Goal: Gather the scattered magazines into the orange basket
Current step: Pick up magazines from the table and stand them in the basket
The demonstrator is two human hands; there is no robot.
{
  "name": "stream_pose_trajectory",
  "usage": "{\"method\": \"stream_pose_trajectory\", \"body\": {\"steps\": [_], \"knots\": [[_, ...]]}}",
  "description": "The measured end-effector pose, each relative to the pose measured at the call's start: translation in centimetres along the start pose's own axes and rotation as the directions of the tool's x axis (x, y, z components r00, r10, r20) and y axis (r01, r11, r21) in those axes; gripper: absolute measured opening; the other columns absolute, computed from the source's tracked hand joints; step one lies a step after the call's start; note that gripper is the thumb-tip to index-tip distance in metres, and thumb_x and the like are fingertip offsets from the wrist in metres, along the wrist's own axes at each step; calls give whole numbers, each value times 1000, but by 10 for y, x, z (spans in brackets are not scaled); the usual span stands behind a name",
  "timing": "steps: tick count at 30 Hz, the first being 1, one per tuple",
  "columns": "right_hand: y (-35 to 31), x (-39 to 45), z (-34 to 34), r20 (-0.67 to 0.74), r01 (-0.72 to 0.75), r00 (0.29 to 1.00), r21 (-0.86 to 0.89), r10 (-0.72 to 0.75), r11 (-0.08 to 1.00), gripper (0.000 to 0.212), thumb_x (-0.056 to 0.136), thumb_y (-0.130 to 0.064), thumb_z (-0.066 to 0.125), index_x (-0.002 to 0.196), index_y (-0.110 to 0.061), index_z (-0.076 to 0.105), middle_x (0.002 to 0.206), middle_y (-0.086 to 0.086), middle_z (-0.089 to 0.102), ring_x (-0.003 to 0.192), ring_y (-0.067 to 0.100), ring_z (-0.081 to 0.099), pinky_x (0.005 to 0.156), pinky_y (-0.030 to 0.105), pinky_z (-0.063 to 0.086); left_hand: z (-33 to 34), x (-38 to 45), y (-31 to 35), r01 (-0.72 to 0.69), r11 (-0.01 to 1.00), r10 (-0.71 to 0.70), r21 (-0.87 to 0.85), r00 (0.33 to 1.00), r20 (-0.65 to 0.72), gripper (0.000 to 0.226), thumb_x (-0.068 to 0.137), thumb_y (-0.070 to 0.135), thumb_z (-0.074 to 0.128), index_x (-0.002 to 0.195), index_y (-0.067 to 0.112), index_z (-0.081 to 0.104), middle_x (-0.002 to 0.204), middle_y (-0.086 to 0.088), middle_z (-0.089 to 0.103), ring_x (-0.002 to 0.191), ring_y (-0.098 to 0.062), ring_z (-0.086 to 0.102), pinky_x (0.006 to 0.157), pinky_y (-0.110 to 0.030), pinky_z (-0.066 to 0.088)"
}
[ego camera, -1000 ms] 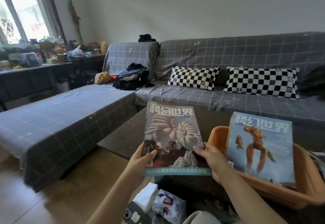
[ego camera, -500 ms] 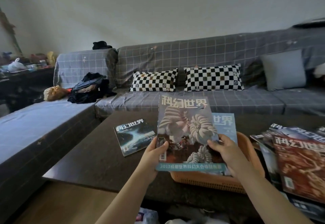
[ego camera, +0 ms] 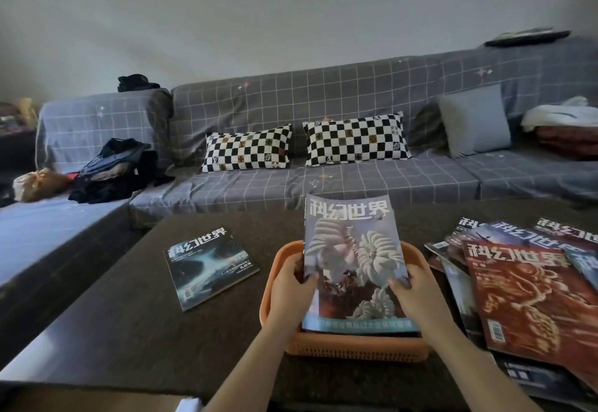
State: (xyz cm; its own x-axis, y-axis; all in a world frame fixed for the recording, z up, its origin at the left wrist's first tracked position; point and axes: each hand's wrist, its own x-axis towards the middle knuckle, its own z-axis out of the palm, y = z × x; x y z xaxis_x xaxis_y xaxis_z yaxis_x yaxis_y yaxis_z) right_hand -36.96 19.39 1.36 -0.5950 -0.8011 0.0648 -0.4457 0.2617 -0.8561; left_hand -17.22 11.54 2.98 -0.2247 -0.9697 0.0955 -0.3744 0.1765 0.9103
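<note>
The orange basket (ego camera: 323,351) sits on the dark table (ego camera: 129,314) near its front edge. Both hands hold a magazine with pale coiled shapes on its cover (ego camera: 352,256) tilted over the basket, its lower edge down inside. My left hand (ego camera: 291,288) grips its left side and my right hand (ego camera: 412,292) grips its right side. A dark blue magazine (ego camera: 208,266) lies flat to the basket's left. Several overlapping magazines, a red one (ego camera: 530,295) on top, lie to the right. What lies under the held magazine in the basket is hidden.
A grey checked sofa (ego camera: 356,185) runs behind the table, with two checkerboard pillows (ego camera: 247,147), a grey cushion (ego camera: 474,125) and a pile of dark clothes (ego camera: 113,168). Its chaise part extends along the left.
The view swung right and down. Both hands carried the coiled-shape magazine from in front of the basket to over it and lowered its bottom edge inside.
</note>
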Motion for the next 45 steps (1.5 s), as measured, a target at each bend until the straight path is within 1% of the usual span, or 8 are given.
{"method": "stream_pose_trajectory", "body": {"steps": [4, 11, 17, 23, 33, 40, 42, 45], "knots": [[-2, -4, -1, -9, 29, 999, -154, -31, 988, 20, 87, -23, 60, 103, -28, 50, 82, -10, 58, 67, 7, 60, 53, 22, 42, 2, 3, -5, -70, 996, 71, 54, 997, -19, 23, 93, 22, 56, 90, 44, 62, 73, 4, 71, 63, -18, 69, 56, -42, 57], [-9, -9, -1, -10, 12, 1000, -230, -15, 973, 14, 87, -23, 57, 100, -16, 57, 89, -1, 57, 68, 7, 57, 49, 17, 35, 0, 7, -9, 42, 999, -43, 29, 999, 19, 29, 96, 29, 54, 122, 37, 61, 93, 10, 72, 68, -11, 71, 58, -34, 61], [-10, -6, -2, 85, -124, 987, -104, 133, 987, 38, 90, -24, 54, 124, -8, 50, 116, 12, 58, 99, 25, 55, 77, 29, 38, -2, 7, -10, 63, 995, -64, 81, 998, 11, 32, 93, 38, 55, 125, 39, 61, 71, 16, 72, 65, -8, 69, 58, -31, 57], [-6, -4, -2, 56, -152, 985, -166, 164, 974, 25, 90, -30, 46, 78, -13, 62, 64, 3, 60, 54, 15, 54, 49, 25, 36, -1, 3, -12, 63, 996, -60, 59, 997, -52, 38, 91, 40, 57, 64, 66, 59, 51, 27, 60, 52, 2, 62, 53, -27, 53], [-10, -2, -4, 70, -152, 983, -192, 168, 969, 16, 90, -31, 48, 84, -19, 56, 74, 1, 62, 61, 14, 58, 49, 24, 35, -3, 2, -10, 66, 996, -60, 57, 993, -100, 38, 89, 35, 62, 52, 44, 60, 62, 7, 71, 48, -11, 62, 45, -23, 48], [-18, -13, -4, 91, -120, 986, -204, 140, 972, 34, 87, -42, 54, 104, -13, 57, 83, 0, 64, 68, 10, 58, 51, 21, 36, -2, 1, -8, 77, 997, -76, 14, 994, -76, 33, 91, 34, 59, 60, 45, 67, 65, 1, 72, 52, -10, 62, 53, -28, 51], [-24, -18, -4, 55, -74, 995, -137, 82, 988, 40, 87, -37, 58, 118, -13, 51, 97, 1, 64, 74, 7, 57, 54, 17, 36, -4, 0, -7, 91, 996, -91, -5, 993, -80, 11, 92, 34, 58, 88, 41, 66, 77, 6, 72, 62, -5, 66, 62, -29, 58], [-34, -25, -2, -73, 135, 987, -75, -141, 988, 48, 84, -28, 65, 128, -18, 48, 113, -3, 62, 81, -2, 54, 61, 8, 38, -13, 1, -9, 67, 998, -68, -18, 992, -104, 39, 93, 32, 58, 131, 26, 55, 103, 13, 68, 75, 0, 64, 55, -14, 48]]}}
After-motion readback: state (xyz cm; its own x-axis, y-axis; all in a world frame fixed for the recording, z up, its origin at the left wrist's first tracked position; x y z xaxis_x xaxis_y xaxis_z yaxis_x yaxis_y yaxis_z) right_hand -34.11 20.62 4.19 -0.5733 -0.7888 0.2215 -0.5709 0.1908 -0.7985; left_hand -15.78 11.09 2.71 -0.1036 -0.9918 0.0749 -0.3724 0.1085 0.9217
